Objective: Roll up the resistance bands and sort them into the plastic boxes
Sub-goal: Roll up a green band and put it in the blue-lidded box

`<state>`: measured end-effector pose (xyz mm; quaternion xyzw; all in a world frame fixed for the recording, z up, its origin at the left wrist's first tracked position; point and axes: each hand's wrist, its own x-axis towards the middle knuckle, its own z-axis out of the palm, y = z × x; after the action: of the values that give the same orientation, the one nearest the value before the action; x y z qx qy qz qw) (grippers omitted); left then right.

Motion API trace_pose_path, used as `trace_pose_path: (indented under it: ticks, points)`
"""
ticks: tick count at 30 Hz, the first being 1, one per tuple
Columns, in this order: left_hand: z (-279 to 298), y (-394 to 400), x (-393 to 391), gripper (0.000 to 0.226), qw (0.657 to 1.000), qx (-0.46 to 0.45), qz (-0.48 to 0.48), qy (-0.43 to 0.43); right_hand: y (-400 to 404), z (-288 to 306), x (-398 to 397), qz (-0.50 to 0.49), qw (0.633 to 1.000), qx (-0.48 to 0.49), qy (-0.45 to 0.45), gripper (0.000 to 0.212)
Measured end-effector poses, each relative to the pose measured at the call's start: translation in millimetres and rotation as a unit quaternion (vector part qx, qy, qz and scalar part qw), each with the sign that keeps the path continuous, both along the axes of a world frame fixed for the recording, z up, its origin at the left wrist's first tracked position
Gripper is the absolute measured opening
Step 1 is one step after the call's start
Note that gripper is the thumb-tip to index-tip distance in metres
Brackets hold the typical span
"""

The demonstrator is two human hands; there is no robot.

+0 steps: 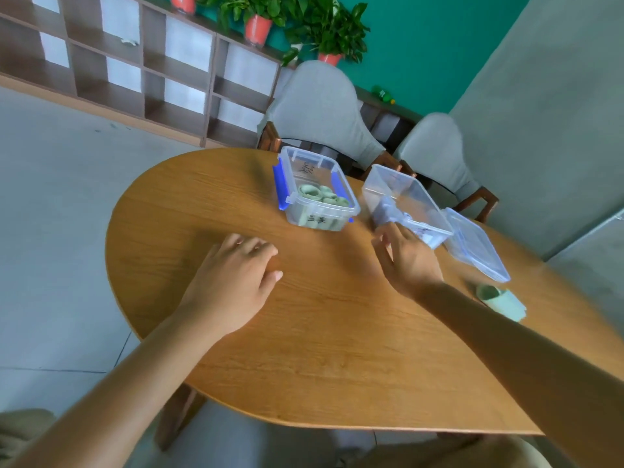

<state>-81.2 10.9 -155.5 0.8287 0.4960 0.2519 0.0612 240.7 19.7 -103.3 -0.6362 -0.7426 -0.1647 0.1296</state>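
Two clear plastic boxes stand at the far side of the wooden table [320, 332]. The left box [293, 201] has blue clips and holds several rolled pale green bands [320, 194]. The right box [422, 197] is blurred and holds a bluish-purple band [388, 211] at its near end. My right hand [410, 261] reaches to that box's near rim with thumb spread and fingers extended, touching the rim beside the purple band. My left hand [236, 275] rests on the table with loosely curled fingers, holding nothing. One rolled green band [499, 300] lies on the table at the right.
The right box's clear lid [476, 244] lies on the table just right of it. Two grey padded chairs [320, 109] stand behind the table. A wooden shelf unit [135, 62] with potted plants lines the back wall.
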Motion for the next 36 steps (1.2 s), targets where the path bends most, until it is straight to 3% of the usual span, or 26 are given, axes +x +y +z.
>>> trace_pose_path:
  ticks: [6,11,15,23,27,33,36]
  points:
    - [6,-2,3,0.042,1.0,-0.005,-0.009,0.017,-45,-12,56,-0.13,0.991,-0.02,-0.03,0.014]
    - [8,-3,5,0.04,1.0,-0.005,-0.008,0.017,-65,-12,105,-0.261,0.964,-0.008,-0.048,0.027]
    - [7,-3,5,0.04,1.0,-0.002,-0.01,0.019,-73,-12,133,-0.354,0.924,-0.077,-0.122,0.043]
    - [3,-2,3,0.034,1.0,0.006,-0.01,-0.005,-73,-12,148,-0.393,0.891,-0.099,-0.202,0.029]
    - [3,-2,3,0.035,1.0,0.004,-0.015,-0.005,-72,-9,146,-0.379,0.895,-0.091,-0.218,0.014]
    - [2,-2,2,0.035,1.0,0.003,-0.013,-0.007,-63,-2,138,-0.357,0.916,-0.026,-0.182,0.02]
    - [2,-2,2,0.035,1.0,0.005,-0.013,-0.005,-58,4,122,-0.325,0.94,0.005,-0.105,0.014]
